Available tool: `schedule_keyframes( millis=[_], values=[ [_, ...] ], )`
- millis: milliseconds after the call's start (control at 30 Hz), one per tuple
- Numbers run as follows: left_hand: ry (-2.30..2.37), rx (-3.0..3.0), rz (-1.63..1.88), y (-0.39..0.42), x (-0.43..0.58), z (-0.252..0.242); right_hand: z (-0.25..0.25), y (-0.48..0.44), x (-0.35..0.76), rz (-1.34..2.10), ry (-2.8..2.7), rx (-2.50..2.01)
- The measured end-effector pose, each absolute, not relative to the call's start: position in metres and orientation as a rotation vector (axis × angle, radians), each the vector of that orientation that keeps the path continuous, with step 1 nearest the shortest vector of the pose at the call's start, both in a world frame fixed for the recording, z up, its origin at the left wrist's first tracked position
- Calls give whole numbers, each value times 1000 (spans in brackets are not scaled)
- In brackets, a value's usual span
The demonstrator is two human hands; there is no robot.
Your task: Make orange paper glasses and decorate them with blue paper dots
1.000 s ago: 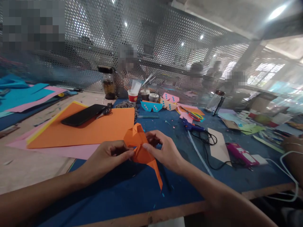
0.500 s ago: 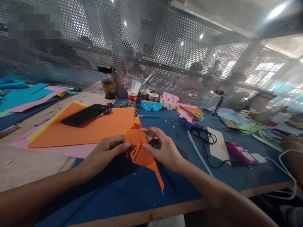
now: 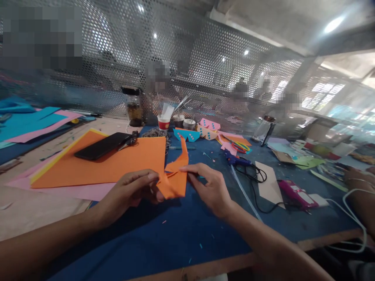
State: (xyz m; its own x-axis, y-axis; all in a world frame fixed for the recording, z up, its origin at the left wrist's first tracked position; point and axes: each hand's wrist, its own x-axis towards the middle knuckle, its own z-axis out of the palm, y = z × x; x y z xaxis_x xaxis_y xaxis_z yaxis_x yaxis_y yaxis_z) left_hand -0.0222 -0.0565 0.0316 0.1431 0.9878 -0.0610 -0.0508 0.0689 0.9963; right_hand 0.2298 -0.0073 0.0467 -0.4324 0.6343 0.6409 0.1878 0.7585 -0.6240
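Observation:
A folded piece of orange paper (image 3: 176,186) is held up between both hands over the blue tabletop. Its narrow strip points up and away from me, and the broader creased part is nearer. At its left edge, my left hand (image 3: 133,191) is closed on the paper, with the lower fingers curled and partly in shadow. My right hand (image 3: 211,189) pinches the right edge between thumb and forefinger. Just left of the folded piece lies a flat stack of orange sheets (image 3: 123,168), with a black phone (image 3: 102,145) and a small dark-handled tool (image 3: 129,139) on top.
Paper cups (image 3: 164,123), a lidded jar (image 3: 133,107) and cut paper shapes (image 3: 186,134) stand at the back, by a perforated metal screen. To the right are scissors (image 3: 240,146), a blue glue gun (image 3: 236,158) with its cord, and a magenta device (image 3: 297,193). Another person's arm (image 3: 361,191) reaches in.
The orange folded paper has been turned round: its narrow strip pointed towards me and now points away. Both hands have shifted their hold on its edges.

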Motion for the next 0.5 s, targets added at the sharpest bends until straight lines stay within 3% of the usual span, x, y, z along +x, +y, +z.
schedule_keyframes(
  millis=[200, 500],
  values=[
    [1203, 1279, 1128, -55, -21, 34, 57, -8, 237, 27, -1981, -824],
    [1193, 1257, 1125, -54, -20, 34, 58, 0, 241, 56, -2042, -856]
  ],
)
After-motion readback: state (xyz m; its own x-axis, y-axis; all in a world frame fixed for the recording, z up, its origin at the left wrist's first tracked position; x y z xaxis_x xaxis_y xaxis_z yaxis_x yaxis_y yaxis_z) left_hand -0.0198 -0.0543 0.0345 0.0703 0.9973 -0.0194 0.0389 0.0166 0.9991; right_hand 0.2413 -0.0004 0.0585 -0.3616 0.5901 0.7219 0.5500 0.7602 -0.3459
